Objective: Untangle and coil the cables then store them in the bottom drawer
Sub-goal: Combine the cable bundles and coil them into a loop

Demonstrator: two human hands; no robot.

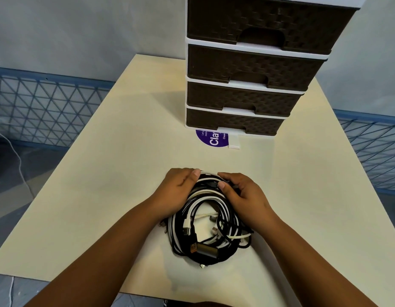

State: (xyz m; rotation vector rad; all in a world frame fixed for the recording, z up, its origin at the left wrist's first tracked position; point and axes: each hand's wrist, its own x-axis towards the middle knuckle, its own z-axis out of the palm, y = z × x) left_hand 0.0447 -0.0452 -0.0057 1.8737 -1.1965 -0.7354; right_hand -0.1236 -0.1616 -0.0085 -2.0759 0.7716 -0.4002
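Clearly at risk of springing apart: cables point(211, 227), black and white, wound in one loose bundle on the desk point(103, 173), near its front edge and well apart from the drawers point(243, 94). Gripped at the far rim from both sides: left hand point(178, 191) curled round the left arc, thumb over the white strands; right hand point(243, 196) pinching the top strands, fingers wrapped over the right arc. Nothing tying the coils, so likely to sag or unwind if lifted by the far rim alone. Several plugs point(193, 247) lying loose in the middle and at the near edge, apt to dangle, snag on the drawer front, or hook another strand and tangle again. Strands of both colours crossing inside the ring, so probably not fully sorted; cannot tell whether separate coils or one.

Ahead, four brown woven drawers in a white frame, all closed. Bottom drawer point(234, 122) shut too, so needing a free hand to pull it, with both now busy on the bundle. Shallow-looking as well; could pinch a stray loop on closing. Just before it, a purple sticker point(212, 138) and a small white tab point(234, 142) flat on the desk, hardly an obstacle. Bare desk between bundle and drawers. Blue mesh fence point(48, 107) beyond the desk edges; thin white cord point(17, 158) on the floor at far left.
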